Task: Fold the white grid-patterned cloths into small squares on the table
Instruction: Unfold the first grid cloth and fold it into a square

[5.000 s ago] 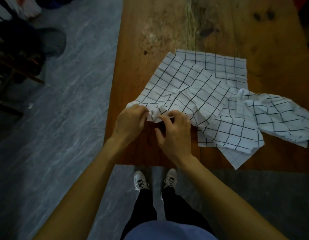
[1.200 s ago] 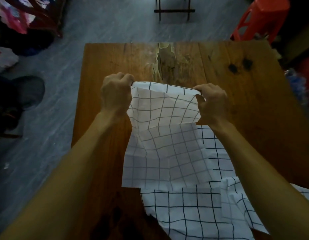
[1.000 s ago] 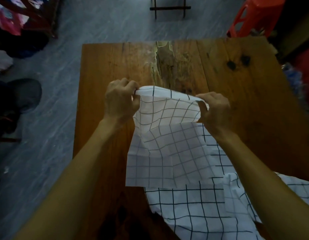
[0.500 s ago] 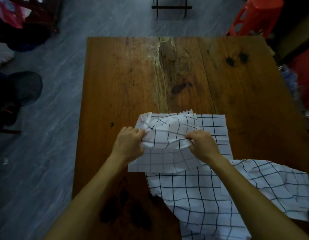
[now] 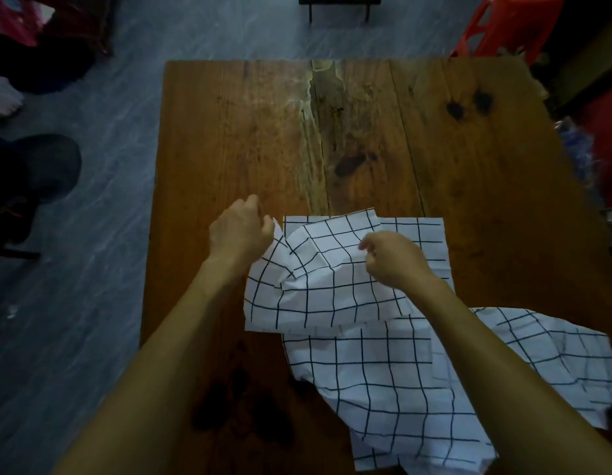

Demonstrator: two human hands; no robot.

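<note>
Cloth of thin white fabric with a black grid lies half-folded near the middle of the wooden table, its upper layer rumpled and ridged rather than flat. It looks light and limp; I judge it will slump wherever it is let go, hold a crease only when pressed, and slide easily on the smooth wood. Corners and straight hems are the places to pinch, since a grab in the middle would only bunch it up.

The left hand, at about nine o'clock from the cloth, has its fingers curled at the cloth's far-left corner; it seems to pinch that corner, though the fingertips are turned away and the contact itself is hidden. The right hand sits over the cloth's right half with fingers curled down into the top layer, apparently nipping a fold.

A second cloth of the same pattern lies crumpled at five o'clock, partly tucked under the first, running off the table's near edge and crossed by the right forearm, so its full shape cannot be read. Dim light blurs the layer edges, and how many folds are made so far is hard to tell.
</note>
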